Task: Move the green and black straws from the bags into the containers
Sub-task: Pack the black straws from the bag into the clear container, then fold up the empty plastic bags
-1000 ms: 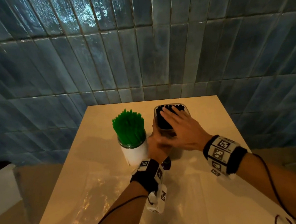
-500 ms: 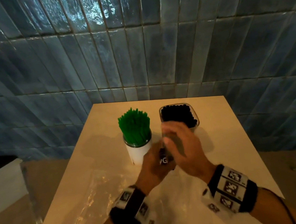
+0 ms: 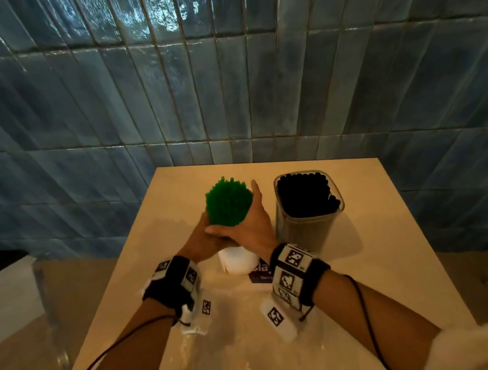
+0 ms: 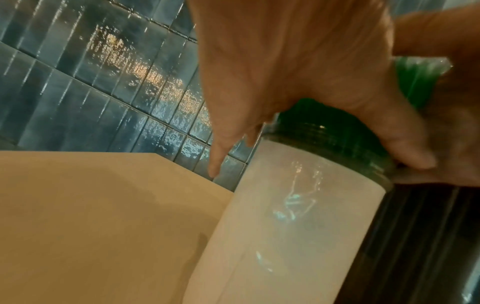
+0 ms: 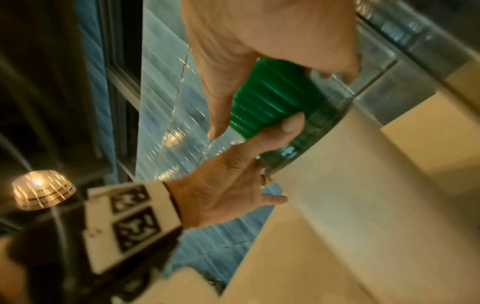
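A bundle of green straws (image 3: 229, 201) stands in a white container (image 3: 236, 261) mid-table. My left hand (image 3: 200, 239) grips it from the left, thumb (image 5: 291, 123) on the straws just above the rim. My right hand (image 3: 249, 223) wraps it from the right, thumb across the near side and one finger straight up the bundle. In the left wrist view the white container (image 4: 298, 226) fills the frame under my palm (image 4: 285, 61). Black straws (image 3: 306, 193) fill a clear square container (image 3: 304, 232) to the right, untouched.
Clear plastic bags (image 3: 232, 353) lie flat on the near half of the cream table (image 3: 372, 262), one with a purple label (image 3: 258, 273). A blue tiled wall (image 3: 227, 82) rises behind the table's far edge. A pale ledge (image 3: 3, 294) sits low on the left.
Both hands left the black straw container, pulled back, then came to the green straws and closed around the bundle. The head view tilted down and closer.
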{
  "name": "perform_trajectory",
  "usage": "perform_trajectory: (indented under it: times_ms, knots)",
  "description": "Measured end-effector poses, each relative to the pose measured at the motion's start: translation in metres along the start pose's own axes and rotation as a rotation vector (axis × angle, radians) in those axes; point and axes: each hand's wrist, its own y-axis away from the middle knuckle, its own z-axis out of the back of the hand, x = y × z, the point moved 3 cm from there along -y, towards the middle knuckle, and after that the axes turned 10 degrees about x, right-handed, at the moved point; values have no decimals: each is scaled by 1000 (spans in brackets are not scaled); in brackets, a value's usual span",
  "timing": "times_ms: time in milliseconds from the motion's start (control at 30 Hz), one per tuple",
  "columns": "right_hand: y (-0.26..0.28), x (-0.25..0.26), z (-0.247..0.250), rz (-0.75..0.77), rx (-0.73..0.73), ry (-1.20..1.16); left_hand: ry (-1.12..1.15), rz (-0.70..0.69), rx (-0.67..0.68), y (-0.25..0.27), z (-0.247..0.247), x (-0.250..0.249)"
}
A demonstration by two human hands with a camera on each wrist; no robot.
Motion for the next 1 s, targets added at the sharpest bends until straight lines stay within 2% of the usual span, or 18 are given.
perform_trajectory:
  times_ms: [167, 267, 400, 533, 667, 733, 833, 900, 933, 1000]
  knots:
    - [-7, -3, 16, 103, -43, -10, 82, -29, -91, -5, -7, 0]
    - [-4, -6, 18, 133, -62, -78, -26, -59, -127, -3, -12, -7]
    - [-2, -14, 6, 93, -4, -23, -106, -55, -250, 0, -10, -12]
    - [-7, -12, 11, 88, -91, 50, -125, 59, -340, -1, -10, -17]
    - [-3, -20, 9, 0, 25, 179, -173, 35, -350, 1, -14, -17]
    - [8, -25, 8, -37, 67, 220, -189, 26, -336, 3, -16, -18]
    - [46, -27, 16, 53, 106, 265, -79, 19, -309, 12, -18, -17]
    - [81, -38, 31, 66, 115, 303, -45, 17, -346, 28, -16, -9]
    - [97, -49, 41, 62, 95, 316, -46, 38, -382, 37, -14, -1]
    - [122, -83, 67, 2, -40, 351, -3, 113, -503, 59, -11, 23]
